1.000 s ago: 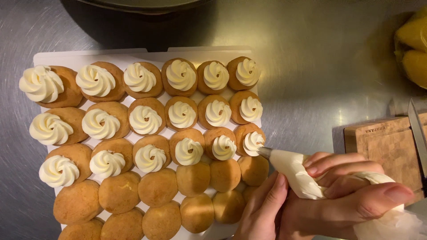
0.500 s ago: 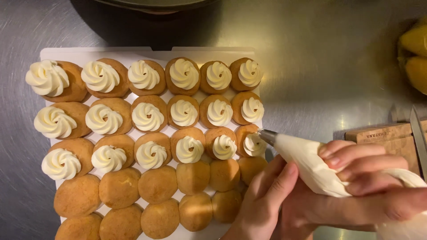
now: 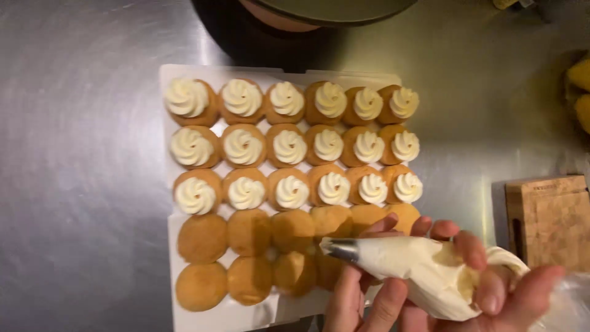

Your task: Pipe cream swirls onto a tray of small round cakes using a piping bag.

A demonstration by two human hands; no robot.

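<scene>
The piping bag [image 3: 424, 270] in my grip is clear plastic, full of pale cream, with a metal star tip [image 3: 339, 249] pointing left. It hangs over the near right part of the white tray [image 3: 246, 316], above the bare cookies [image 3: 249, 232]. Those lie in the two near rows, round and golden brown. The three far rows are cookies with swirls [image 3: 289, 146] of white cream on top. The tray sits on the steel desk [image 3: 80, 184]. At the desk's right edge stands a wooden block [image 3: 550, 218], square and light brown.

My right hand [image 3: 491, 289] is wrapped tight round the bag's fat end, fingers curled over it. My left hand [image 3: 362, 301] is half open below the tip, fingers propping the bag's narrow end.
</scene>
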